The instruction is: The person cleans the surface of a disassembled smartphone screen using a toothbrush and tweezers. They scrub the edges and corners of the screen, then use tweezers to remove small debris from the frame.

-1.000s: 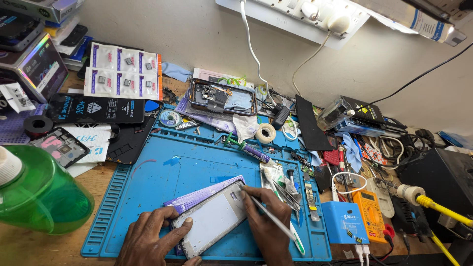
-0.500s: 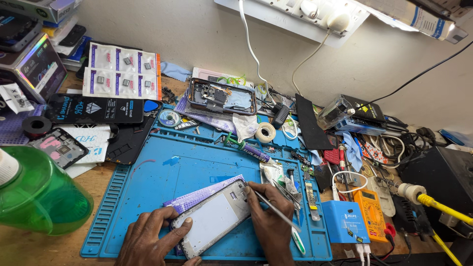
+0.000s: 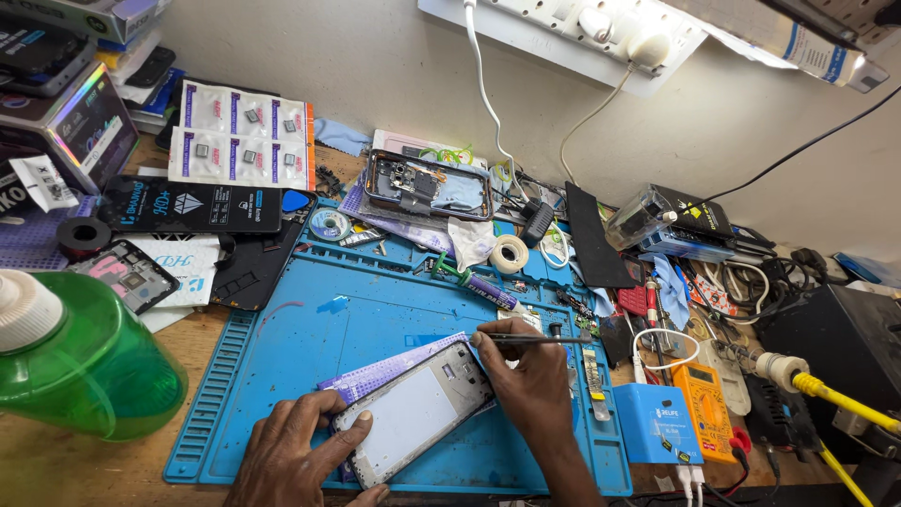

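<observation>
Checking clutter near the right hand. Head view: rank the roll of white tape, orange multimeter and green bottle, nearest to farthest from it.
From the right hand:
1. Orange multimeter, just to its right, beside the blue box.
2. Roll of white tape, beyond it at the mat's back edge.
3. Green bottle, far left, off the mat.

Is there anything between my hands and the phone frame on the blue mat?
Nothing visible. The left hand already grips the phone frame at its lower end, and the right hand, holding tweezers, rests against its upper corner.
</observation>
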